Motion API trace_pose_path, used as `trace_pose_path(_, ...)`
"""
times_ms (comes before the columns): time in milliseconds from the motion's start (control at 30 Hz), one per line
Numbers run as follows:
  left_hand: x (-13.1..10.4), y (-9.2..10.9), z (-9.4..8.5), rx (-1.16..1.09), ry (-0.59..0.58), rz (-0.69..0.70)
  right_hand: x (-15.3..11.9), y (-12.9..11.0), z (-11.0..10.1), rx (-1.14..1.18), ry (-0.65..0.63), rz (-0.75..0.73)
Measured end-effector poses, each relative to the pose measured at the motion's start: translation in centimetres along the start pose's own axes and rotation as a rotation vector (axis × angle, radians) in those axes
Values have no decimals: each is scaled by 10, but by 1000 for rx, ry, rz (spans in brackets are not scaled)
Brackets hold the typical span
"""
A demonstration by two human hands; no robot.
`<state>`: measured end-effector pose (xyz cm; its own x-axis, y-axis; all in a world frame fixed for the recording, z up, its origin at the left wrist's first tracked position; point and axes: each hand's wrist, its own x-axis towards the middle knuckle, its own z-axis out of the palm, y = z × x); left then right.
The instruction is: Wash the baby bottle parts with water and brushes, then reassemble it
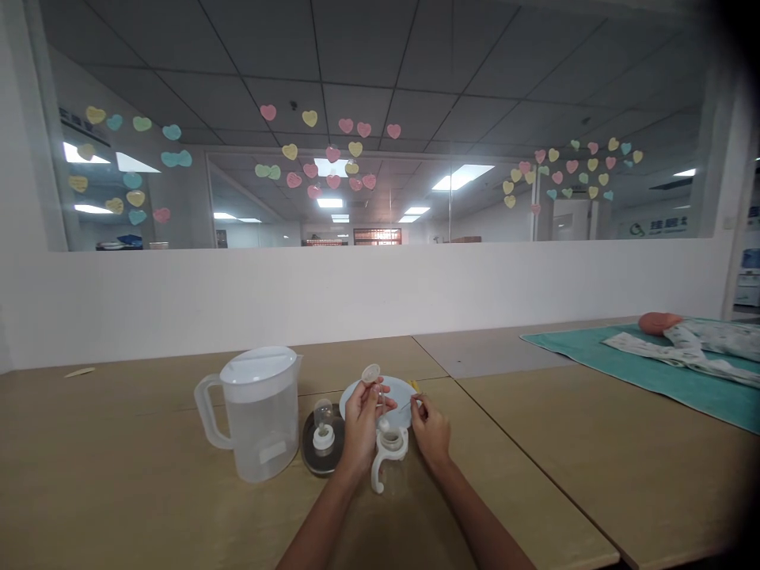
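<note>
My left hand (363,412) pinches a clear baby-bottle straw piece (371,373) with a round disc at its top. Its tube runs down past the fingers to a small pale end (383,425). My right hand (431,427) has its fingers closed on a thin wire-like stick (406,406) that points left; its tip is too small to make out. Below and between both hands stands a clear baby bottle (392,473), open at the top, with a white handle (378,473). Behind them is a pale blue-white basin (350,393), partly covered by my hands.
Left of my hands, a dark metal tray (311,459) holds a white bottle collar (324,438) and a clear dome cap (324,413). A lidded white jug (264,427) stands further left. At far right, cloth and a doll's head (659,323) lie on a green mat (585,356).
</note>
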<state>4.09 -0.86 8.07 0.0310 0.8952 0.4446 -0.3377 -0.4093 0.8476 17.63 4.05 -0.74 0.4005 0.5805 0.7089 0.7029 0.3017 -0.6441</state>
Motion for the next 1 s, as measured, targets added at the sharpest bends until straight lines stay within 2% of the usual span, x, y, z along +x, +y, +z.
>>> trace_pose_path(133, 0, -7, -5, 83, -39, 31, -3, 1, 2, 12, -30, 16)
trace_pose_path(367, -13, -26, -23, 446, -120, 143, -9, 2, 3, -6, -49, -2)
trace_pose_path(567, -12, -31, -26, 382, -13, 151, -9, 4, 3, 22, -64, -54)
trace_pose_path(700, -13, -28, -28, 513, -92, 194, -10, 3, 2, 22, -53, -62)
trace_pose_path(867, -15, -32, -41, 646, -225, 335, -12, 2, 3, 28, -44, -89)
trace_pose_path(1000, -14, -36, -51, 740, -236, 440, -15, -1, 0, 17, -47, -86)
